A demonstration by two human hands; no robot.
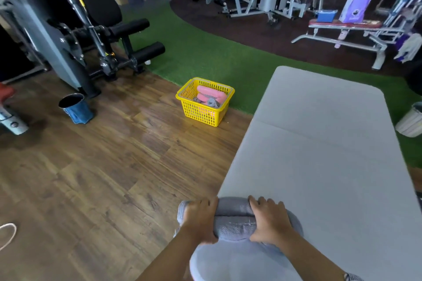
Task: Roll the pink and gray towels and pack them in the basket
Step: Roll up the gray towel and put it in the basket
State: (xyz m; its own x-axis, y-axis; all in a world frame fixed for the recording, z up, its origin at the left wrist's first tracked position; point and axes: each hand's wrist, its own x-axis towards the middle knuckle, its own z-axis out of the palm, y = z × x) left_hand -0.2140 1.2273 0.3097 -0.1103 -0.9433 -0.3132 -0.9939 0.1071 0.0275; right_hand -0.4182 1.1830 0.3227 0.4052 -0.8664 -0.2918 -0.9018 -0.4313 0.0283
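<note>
Both hands, left hand and right hand, curl their fingers around a nearly rolled gray towel at the counter edge, while pink towels and seemingly one gray roll already fill the yellow basket on the floor.

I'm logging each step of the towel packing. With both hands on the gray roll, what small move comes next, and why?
Probably lift the gray towel off the table: it looks fully rolled, both the left hand and right hand grip it, and the basket sits on the floor.
</note>
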